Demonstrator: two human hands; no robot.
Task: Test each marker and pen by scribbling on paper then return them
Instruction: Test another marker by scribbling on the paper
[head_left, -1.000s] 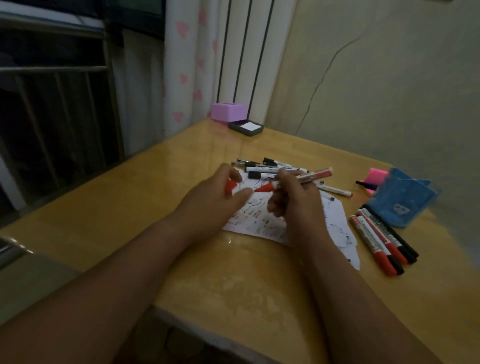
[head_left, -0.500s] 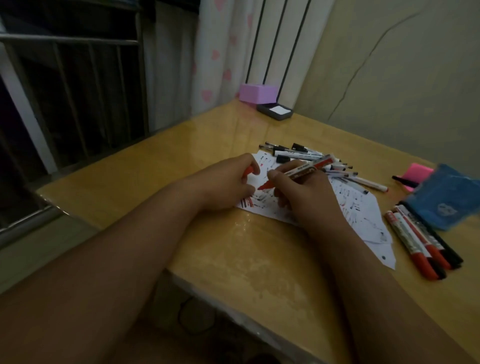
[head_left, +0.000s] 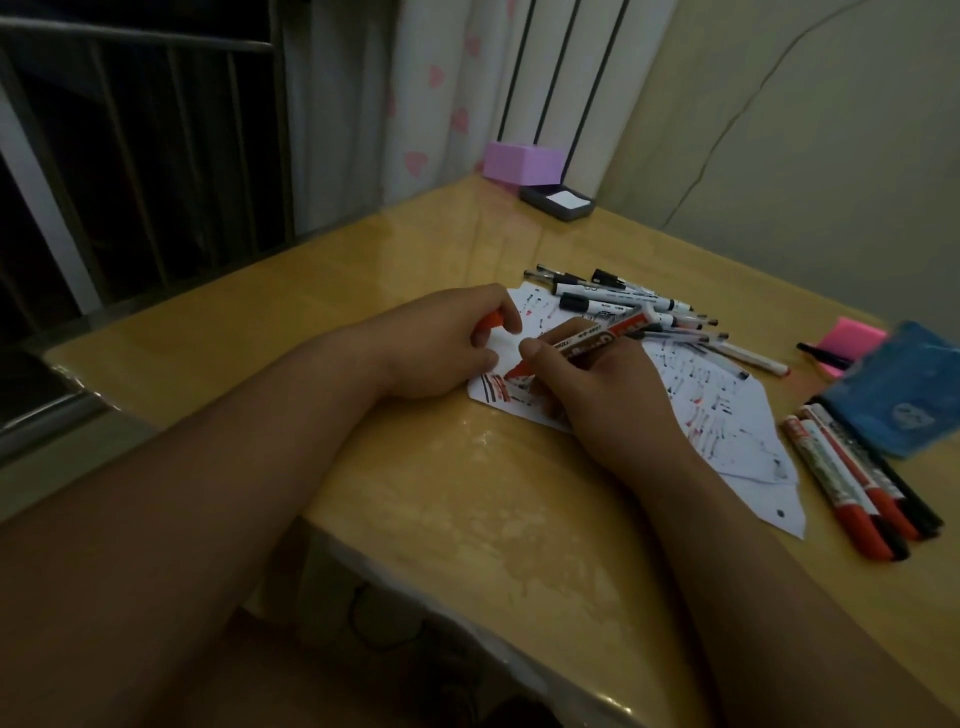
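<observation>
Far corner: I see a purple box (head_left: 523, 163) just beside a dark tray (head_left: 557, 202).
Behind it: a curtain (head_left: 431, 104) with pink hearts.
Left side: window bars (head_left: 156, 156).
Wall (head_left: 805, 156): a thin crack.

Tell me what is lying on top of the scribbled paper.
The right hand rests on the paper, holding a red marker tip-down; the left hand beside it holds the red cap. Pens overlap the far edge. Marks beneath the hands are hidden.
</observation>
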